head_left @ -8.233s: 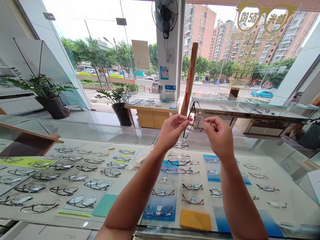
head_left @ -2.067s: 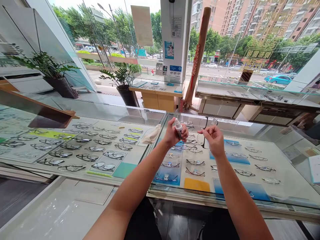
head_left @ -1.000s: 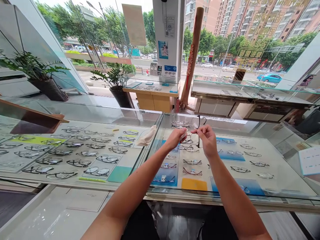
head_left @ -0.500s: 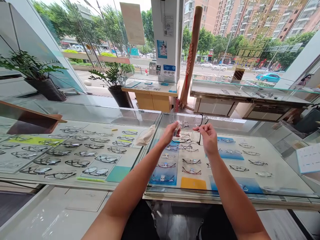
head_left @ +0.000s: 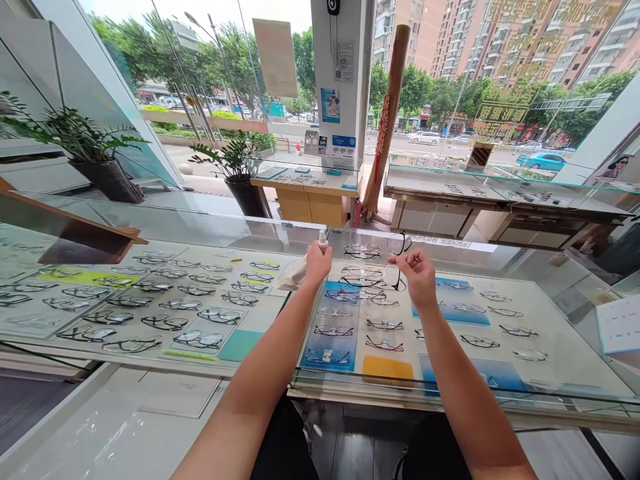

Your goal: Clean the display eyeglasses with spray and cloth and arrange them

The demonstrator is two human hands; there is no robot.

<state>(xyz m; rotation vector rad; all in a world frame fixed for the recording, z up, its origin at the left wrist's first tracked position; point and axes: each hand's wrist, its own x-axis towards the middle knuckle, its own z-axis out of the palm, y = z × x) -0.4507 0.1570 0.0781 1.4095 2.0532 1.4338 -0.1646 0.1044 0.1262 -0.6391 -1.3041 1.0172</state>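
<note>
My left hand [head_left: 317, 262] is closed around a small spray bottle [head_left: 323, 239], whose white top sticks up above the fingers. Right beside that hand, on the glass counter, lies a crumpled beige cloth [head_left: 291, 275], partly hidden behind it. My right hand [head_left: 417, 273] pinches a pair of dark-rimmed eyeglasses [head_left: 399, 283], holding them on end over the counter so that one round lens is above the fingers and the other below.
Under the glass counter top [head_left: 565, 280] several rows of eyeglass frames [head_left: 334, 330] are laid out. A wooden stand [head_left: 90, 230] is at the left, a white card [head_left: 620, 320] at the right. Potted plants [head_left: 106, 181] and a tree trunk [head_left: 385, 127] stand beyond the counter.
My left hand has moved left with the spray bottle, away from the eyeglasses to beside the cloth. My right hand still holds the eyeglasses, turned slightly.
</note>
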